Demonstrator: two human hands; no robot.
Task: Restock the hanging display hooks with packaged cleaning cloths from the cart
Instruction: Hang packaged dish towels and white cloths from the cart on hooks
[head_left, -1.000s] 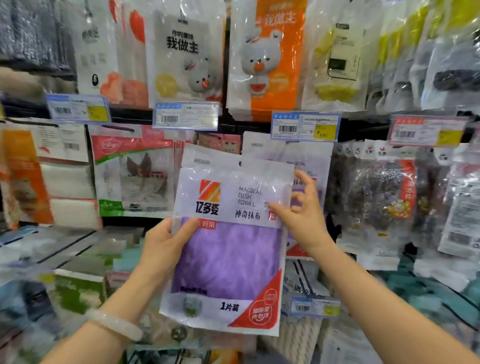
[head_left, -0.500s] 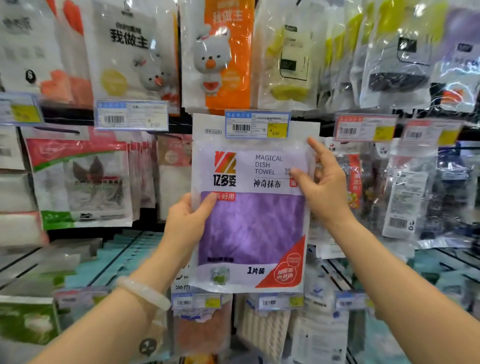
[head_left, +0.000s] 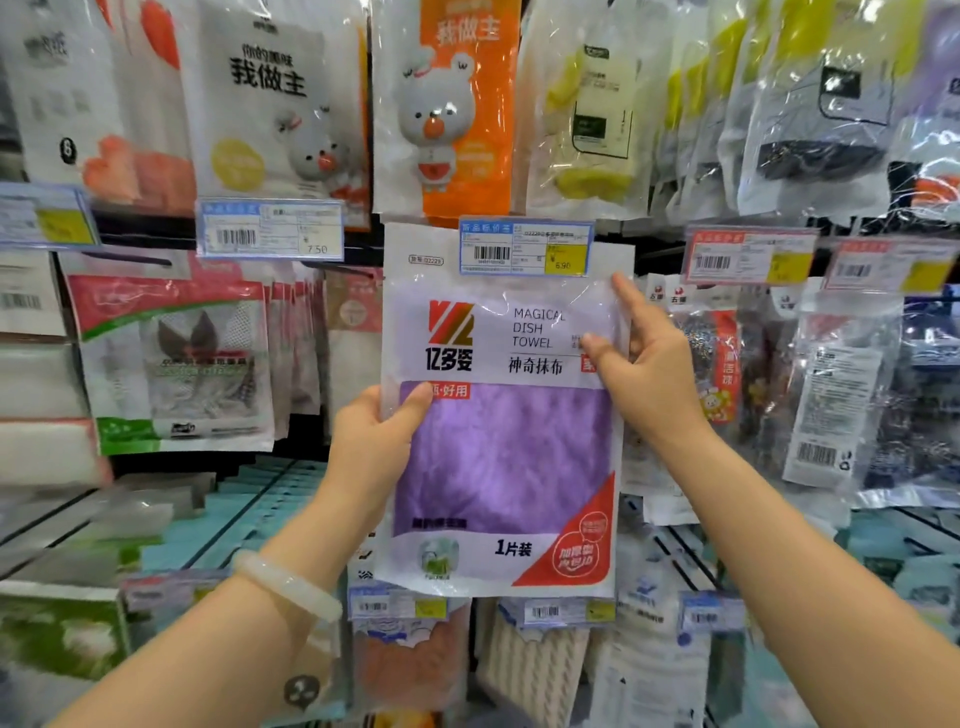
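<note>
Head view: a purple cloth packet (head_left: 501, 415), labelled "MAGICAL DISH TOWEL", is held upright against the hanging display. Its top edge sits behind a blue price tag (head_left: 525, 248). The left hand (head_left: 376, 441) has its grip grasping the packet's left edge, thumb on the front. The right hand (head_left: 644, 371) pinches the packet's upper right edge, index finger extended upward. A pale bracelet (head_left: 285, 584) circles the left wrist. Orange bear packets (head_left: 457, 109) hang above.

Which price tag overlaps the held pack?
The blue-framed price tag reading 6.90, covering the purple dish towel pack's top edge; the blue 7.50 tag hangs clear to its left.
</note>
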